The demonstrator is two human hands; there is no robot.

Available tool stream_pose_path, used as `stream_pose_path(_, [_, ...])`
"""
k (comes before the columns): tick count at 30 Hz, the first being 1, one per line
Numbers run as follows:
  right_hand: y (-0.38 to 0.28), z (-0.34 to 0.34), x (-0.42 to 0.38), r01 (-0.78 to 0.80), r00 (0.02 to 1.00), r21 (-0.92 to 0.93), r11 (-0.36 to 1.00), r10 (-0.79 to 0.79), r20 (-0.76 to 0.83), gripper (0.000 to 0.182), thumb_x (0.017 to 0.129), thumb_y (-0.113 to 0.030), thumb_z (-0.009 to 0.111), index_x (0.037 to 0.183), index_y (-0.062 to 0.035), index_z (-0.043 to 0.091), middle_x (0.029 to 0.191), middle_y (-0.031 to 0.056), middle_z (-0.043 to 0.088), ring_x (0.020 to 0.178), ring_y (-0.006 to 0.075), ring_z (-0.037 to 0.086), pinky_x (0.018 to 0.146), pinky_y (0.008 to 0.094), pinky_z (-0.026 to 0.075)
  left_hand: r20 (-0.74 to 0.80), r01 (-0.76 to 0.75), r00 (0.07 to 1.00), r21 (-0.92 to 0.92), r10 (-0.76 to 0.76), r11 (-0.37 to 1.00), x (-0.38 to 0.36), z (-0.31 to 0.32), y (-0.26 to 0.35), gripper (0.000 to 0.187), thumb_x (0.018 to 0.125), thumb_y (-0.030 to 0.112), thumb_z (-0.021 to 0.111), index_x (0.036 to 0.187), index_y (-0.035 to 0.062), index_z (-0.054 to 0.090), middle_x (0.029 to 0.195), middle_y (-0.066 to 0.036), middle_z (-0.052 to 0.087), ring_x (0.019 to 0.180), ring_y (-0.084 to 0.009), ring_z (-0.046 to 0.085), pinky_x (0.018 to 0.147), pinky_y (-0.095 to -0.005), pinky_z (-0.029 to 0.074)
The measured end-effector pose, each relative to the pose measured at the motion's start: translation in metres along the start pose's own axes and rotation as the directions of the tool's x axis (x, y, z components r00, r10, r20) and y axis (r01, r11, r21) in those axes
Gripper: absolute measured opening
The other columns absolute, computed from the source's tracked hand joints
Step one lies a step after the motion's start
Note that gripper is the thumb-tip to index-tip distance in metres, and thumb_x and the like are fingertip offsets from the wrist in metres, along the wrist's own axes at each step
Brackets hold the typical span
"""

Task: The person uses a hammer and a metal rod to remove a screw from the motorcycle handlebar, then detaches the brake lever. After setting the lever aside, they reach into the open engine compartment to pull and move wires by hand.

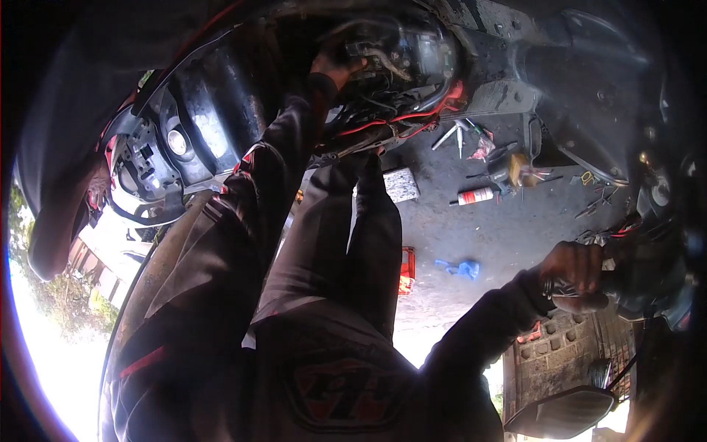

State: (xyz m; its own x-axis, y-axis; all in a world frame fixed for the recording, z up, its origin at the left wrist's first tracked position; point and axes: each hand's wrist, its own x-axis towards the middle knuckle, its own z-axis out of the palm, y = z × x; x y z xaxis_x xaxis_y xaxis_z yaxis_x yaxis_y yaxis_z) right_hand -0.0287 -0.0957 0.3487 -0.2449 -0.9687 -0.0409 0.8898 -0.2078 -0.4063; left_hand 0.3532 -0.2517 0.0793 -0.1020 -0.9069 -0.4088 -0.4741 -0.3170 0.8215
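A scooter with its panels off fills the top of the view, and its red and black wiring (398,118) lies bare. My left hand (335,68) reaches up into that cavity, its fingers curled on the wire bundle next to a connector (368,51). On the right, my right hand (578,274) is closed round the handlebar grip (589,302). Both arms are in dark jacket sleeves. My legs stretch away between them over the concrete floor (501,236).
Tools lie on the floor beyond my legs: wrenches (456,136), a white spray can (475,195), pliers and small parts (596,199). Closer are a grey block (401,184), a red box (406,270) and a blue rag (458,267). A mirror (563,412) hangs at lower right.
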Motion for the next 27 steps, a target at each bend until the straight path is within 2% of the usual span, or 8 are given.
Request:
stream_pose_path(5, [-0.004, -0.001, 0.0, -0.061, 0.984, 0.13, 0.99, 0.038, 0.176, 0.058, 0.084, -0.02, 0.073, 0.13, 0.0003, 0.045, 0.065, -0.0016, 0.049, 0.046, 0.0077, 0.049, 0.048, 0.0236, 0.042, 0.004, -0.025, 1.0, 0.06, 0.025, 0.998, -0.001, 0.001, -0.004, 0.083, 0.073, 0.038, 0.082, 0.138, 0.002, 0.046, 0.136, -0.023, 0.052, 0.127, -0.0369, 0.049, 0.106, -0.0407, 0.04])
stream_pose_path(12, [-0.01, 0.042, -0.013, -0.094, 0.937, -0.4, 0.911, -0.054, -0.345, 0.023, 0.096, -0.015, 0.056, 0.117, -0.005, 0.053, 0.071, -0.0014, 0.043, 0.053, 0.0072, 0.041, 0.048, 0.0247, 0.037, 0.004, -0.009, 1.0, 0.061, 0.009, 0.998, 0.01, 0.012, -0.07, 0.068, 0.082, 0.031, 0.076, 0.137, 0.0031, 0.047, 0.13, -0.017, 0.058, 0.119, -0.03, 0.054, 0.101, -0.0388, 0.044])
stream_pose_path(14, [-0.002, 0.057, -0.008, -0.299, 0.695, -0.715, 0.632, -0.369, -0.617, 0.03, 0.093, -0.016, 0.059, 0.119, -0.0027, 0.053, 0.07, -0.0017, 0.038, 0.056, 0.0076, 0.04, 0.05, 0.0254, 0.035, -0.006, -0.067, 0.998, 0.104, 0.068, 0.992, 0.013, 0.014, -0.077, 0.067, 0.084, 0.029, 0.075, 0.138, 0.0032, 0.046, 0.129, -0.016, 0.058, 0.117, -0.029, 0.056, 0.1, -0.0383, 0.044])
stream_pose_path(16, [0.01, 0.068, -0.001, -0.391, 0.577, -0.759, 0.521, -0.503, -0.643, 0.029, 0.09, -0.017, 0.064, 0.114, -0.0021, 0.058, 0.071, -0.0031, 0.038, 0.056, 0.0085, 0.039, 0.05, 0.0249, 0.035, 0.019, -0.144, 0.99, 0.141, 0.143, 0.979, 0.024, 0.011, -0.08, 0.072, 0.085, 0.031, 0.074, 0.142, 0.0033, 0.041, 0.132, -0.017, 0.057, 0.118, -0.0297, 0.056, 0.101, -0.0376, 0.044])
stream_pose_path(19, [0.003, 0.065, -0.001, -0.288, 0.666, -0.709, 0.644, -0.397, -0.632, 0.026, 0.086, -0.011, 0.065, 0.111, -0.0019, 0.061, 0.066, -0.0011, 0.043, 0.05, 0.0101, 0.042, 0.047, 0.0271, 0.039, 0.065, -0.052, 0.997, 0.364, 0.03, 0.93, 0.006, 0.002, -0.028, 0.074, 0.088, 0.032, 0.068, 0.149, 0.0073, 0.032, 0.139, -0.017, 0.052, 0.125, -0.0308, 0.051, 0.101, -0.0379, 0.043])
stream_pose_path(21, [-0.009, 0.05, -0.01, -0.231, 0.832, -0.559, 0.796, -0.136, -0.538, 0.031, 0.089, -0.012, 0.06, 0.119, -0.0025, 0.056, 0.065, -0.0029, 0.042, 0.049, 0.0077, 0.042, 0.048, 0.0258, 0.041, 0.12, 0.236, 0.94, 0.446, -0.318, 0.864, -0.011, -0.004, 0.044, 0.071, 0.091, 0.031, 0.064, 0.15, 0.0119, 0.03, 0.139, -0.018, 0.052, 0.126, -0.0313, 0.051, 0.101, -0.0394, 0.045])
stream_pose_path(24, [-0.021, 0.006, -0.012, -0.223, 0.975, -0.172, 0.959, 0.217, -0.055, 0.046, 0.092, -0.016, 0.057, 0.134, -0.0028, 0.047, 0.062, -0.0038, 0.042, 0.047, 0.0066, 0.041, 0.05, 0.0249, 0.042, 0.04, 0.014, 0.999, 0.141, -0.02, 0.99, 0.001, 0.003, -0.052, 0.065, 0.088, 0.028, 0.066, 0.144, 0.0114, 0.038, 0.127, -0.017, 0.059, 0.115, -0.031, 0.058, 0.095, -0.0375, 0.047])
stream_pose_path(27, [-0.018, -0.008, -0.003, -0.256, 0.939, -0.028, 0.966, 0.255, 0.232, 0.047, 0.092, -0.016, 0.056, 0.136, -0.0027, 0.046, 0.061, -0.0041, 0.042, 0.047, 0.0067, 0.042, 0.049, 0.0257, 0.042, 0.031, -0.105, 0.993, -0.139, 0.11, 0.985, -0.008, 0.003, -0.081, 0.061, 0.086, 0.025, 0.068, 0.14, 0.0108, 0.045, 0.119, -0.017, 0.064, 0.106, -0.0311, 0.063, 0.09, -0.0359, 0.049])
